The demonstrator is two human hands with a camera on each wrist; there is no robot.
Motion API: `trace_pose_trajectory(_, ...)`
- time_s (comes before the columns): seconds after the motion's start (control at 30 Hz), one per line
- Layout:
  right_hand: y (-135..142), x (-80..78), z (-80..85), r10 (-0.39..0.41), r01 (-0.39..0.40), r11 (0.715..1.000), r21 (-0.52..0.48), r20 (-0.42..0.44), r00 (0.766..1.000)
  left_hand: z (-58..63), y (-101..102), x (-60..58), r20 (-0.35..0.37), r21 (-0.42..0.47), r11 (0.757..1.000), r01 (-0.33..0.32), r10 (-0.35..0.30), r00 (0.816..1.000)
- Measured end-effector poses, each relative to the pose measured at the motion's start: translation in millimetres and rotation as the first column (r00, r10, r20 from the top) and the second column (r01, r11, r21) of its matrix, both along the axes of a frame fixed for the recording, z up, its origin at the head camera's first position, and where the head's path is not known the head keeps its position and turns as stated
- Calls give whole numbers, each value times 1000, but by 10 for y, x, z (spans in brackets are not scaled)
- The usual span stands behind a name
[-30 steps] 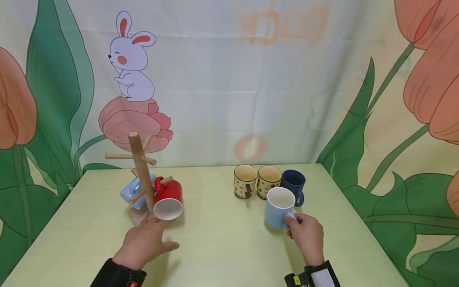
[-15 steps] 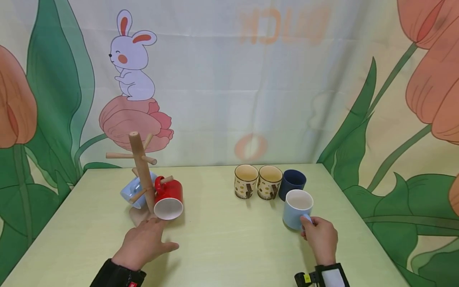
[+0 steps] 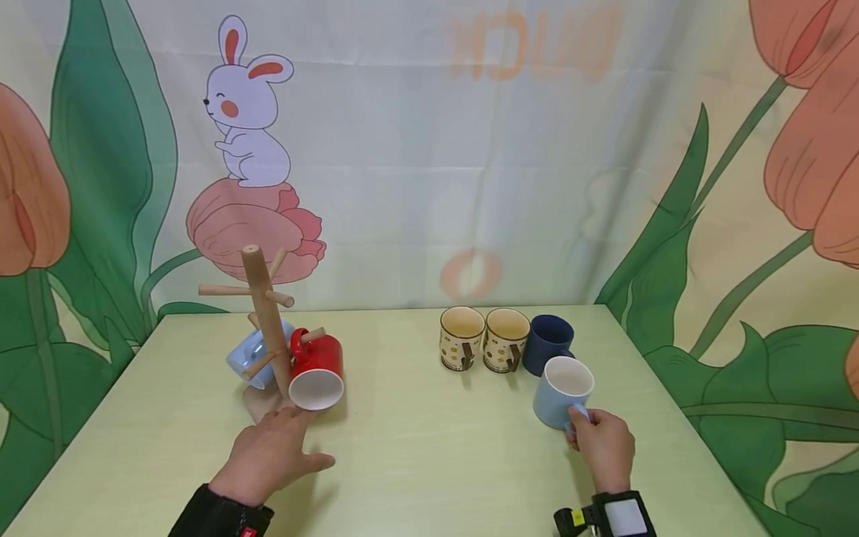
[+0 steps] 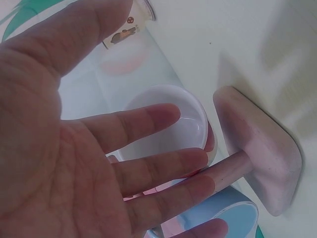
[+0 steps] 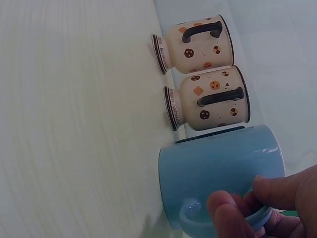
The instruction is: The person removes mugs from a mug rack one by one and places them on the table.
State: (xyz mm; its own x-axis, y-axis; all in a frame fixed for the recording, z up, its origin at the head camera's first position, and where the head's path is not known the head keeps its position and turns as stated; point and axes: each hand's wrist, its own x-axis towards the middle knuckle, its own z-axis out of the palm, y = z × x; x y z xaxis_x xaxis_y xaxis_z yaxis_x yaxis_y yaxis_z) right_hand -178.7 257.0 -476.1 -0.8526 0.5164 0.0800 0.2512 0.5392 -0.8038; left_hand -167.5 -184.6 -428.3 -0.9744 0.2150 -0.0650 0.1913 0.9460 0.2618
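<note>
My right hand pinches the handle of a light blue mug between thumb and fingers. The mug stands upright, its white inside showing from above. It overlaps a navy mug just behind it. On the left, my left hand has its fingers stretched toward the base of a wooden mug tree, thumb out to the side. A red mug with a white inside hangs sideways on a low peg of the tree. Another light blue mug hangs tilted behind the post, partly hidden.
Two cream mugs with brown spots, a left one and a right one, stand beside the navy mug toward the back of the pale table. A printed curtain with a rabbit and tulips hangs behind the table.
My right hand has moved right with the light blue mug, mostly in the first half second, and now overlaps the navy mug's front in view. The left hand has stayed in place.
</note>
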Motion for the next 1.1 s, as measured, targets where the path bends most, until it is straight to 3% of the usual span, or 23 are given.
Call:
trace_pose_trajectory(0.27, 38, -33, -3, 16, -15, 1000, -14, 43, 999, -6, -1, -1, 15, 7, 1000, -2, 2, 1000)
trace_pose_trajectory(0.63, 21, 6, 113, 12, -34, 986, 163, 135, 991, 2, -9, -1, 24, 22, 1000, -6, 5, 1000)
trace_pose_trajectory(0.83, -36, 12, 165, -47, 21, 972, 235, 106, 993, 30, -24, 1, 26, 18, 1000, -19, 19, 999)
trace_pose_trajectory(1.1, -120, 53, 262, -48, 49, 948, 315, -9, 999, 16, -87, 25, -26, 37, 999, -11, 12, 1000)
